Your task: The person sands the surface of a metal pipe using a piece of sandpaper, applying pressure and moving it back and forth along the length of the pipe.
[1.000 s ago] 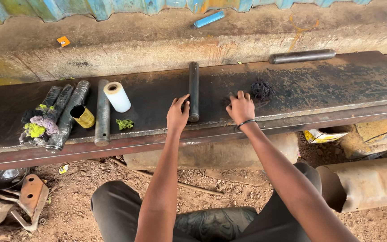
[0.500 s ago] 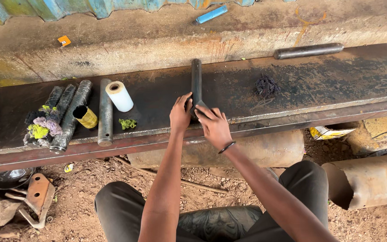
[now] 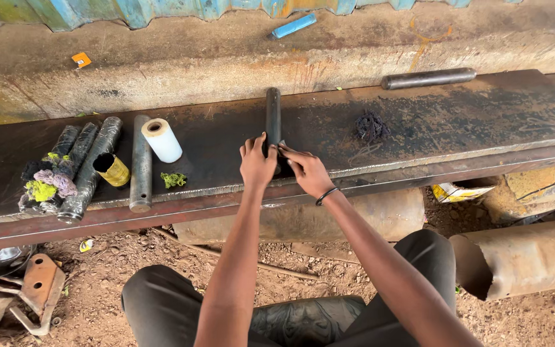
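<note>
A dark metal rod (image 3: 272, 115) lies on the long rusty steel beam (image 3: 457, 135), pointing away from me. My left hand (image 3: 256, 166) is closed around the rod's near end. My right hand (image 3: 308, 171) presses against the same end from the right, fingers on the rod and on something small and pale that I cannot make out. A black band circles my right wrist.
Left on the beam: a grey pipe (image 3: 140, 164), a white roll of film (image 3: 162, 140), a yellow roll (image 3: 112, 169), wrapped rods (image 3: 85, 167) with coloured fibre tufts. A dark fibre wad (image 3: 371, 126) and another rod (image 3: 428, 78) lie to the right. A large pipe (image 3: 521, 257) lies on the ground.
My right hand moved left from the open beam surface to the rod's near end. My left hand stayed there and closed around it.
</note>
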